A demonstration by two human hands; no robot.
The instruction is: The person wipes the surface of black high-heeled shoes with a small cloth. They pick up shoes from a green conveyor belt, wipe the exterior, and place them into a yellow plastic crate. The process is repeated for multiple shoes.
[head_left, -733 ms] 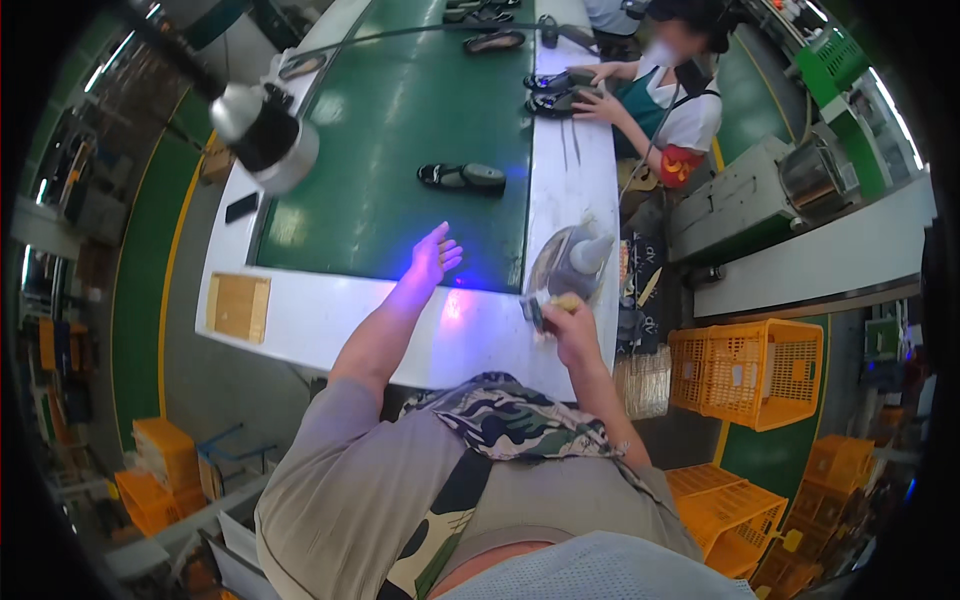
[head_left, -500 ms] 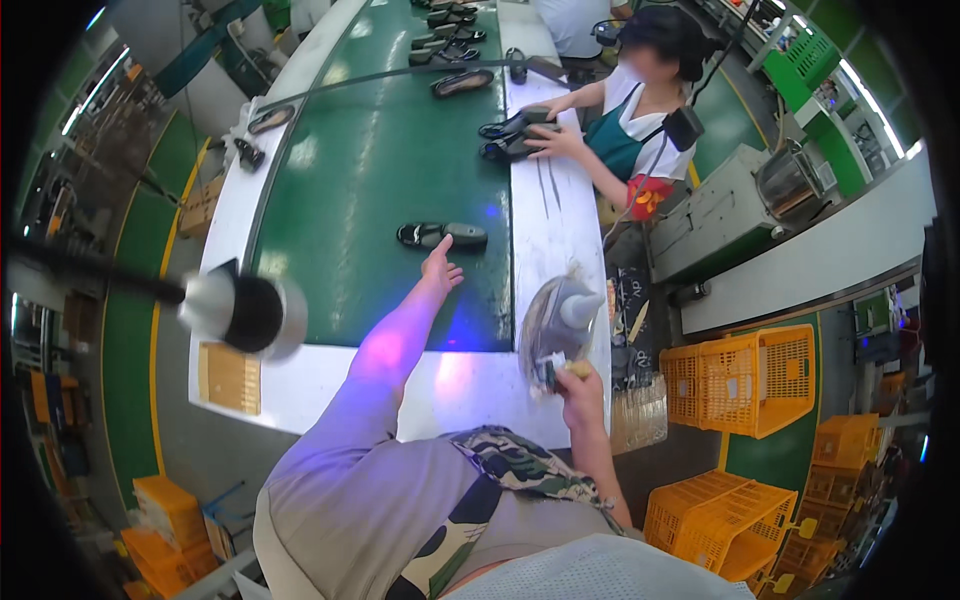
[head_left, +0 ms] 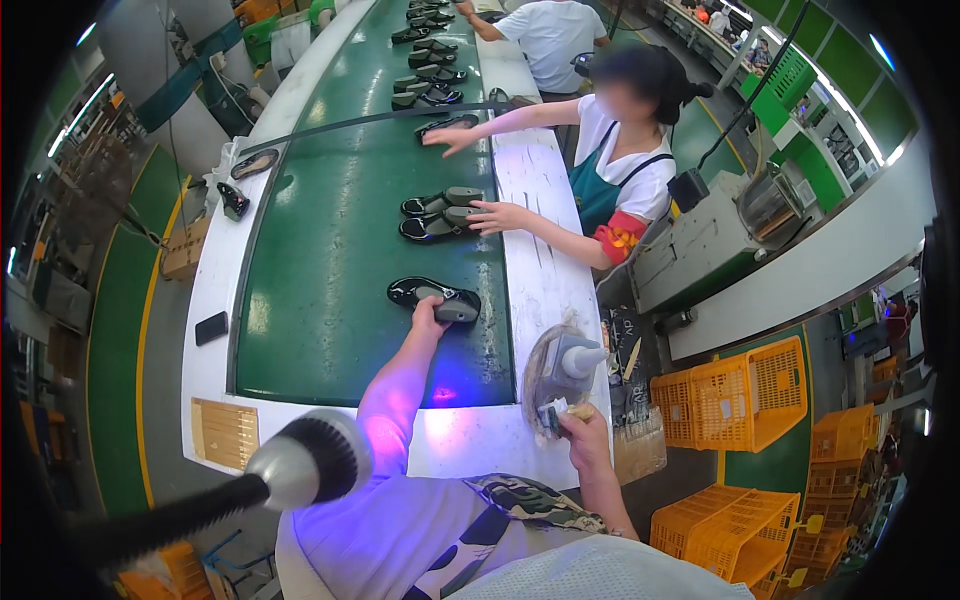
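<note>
On the green belt (head_left: 330,260), a glossy black shoe (head_left: 405,290) with a grey-green last inside lies with its toe toward the left. My left hand (head_left: 430,316) reaches out and is closed on its near side. At the lower right, my right hand (head_left: 586,434) pinches a small tool (head_left: 553,414) with a yellowish handle; it looks like a brush, but its kind is not clear. Its dark and white end is over the near edge of a dirty round tray (head_left: 536,376). A pale bottle with a pointed nozzle (head_left: 582,360) stands in that tray.
Across the belt's right edge, a co-worker (head_left: 625,150) reaches over a pair of lasted shoes (head_left: 432,228). More shoes line the far belt. A blurred black-and-silver lamp-like fixture (head_left: 310,455) juts in at the lower left. A phone (head_left: 211,328) lies on the left ledge; orange crates (head_left: 735,400) stand right.
My left hand has gone from outstretched fingers to a hold on the shoe. The co-worker's pair has moved from the white ledge onto the belt, and one arm now stretches across it.
</note>
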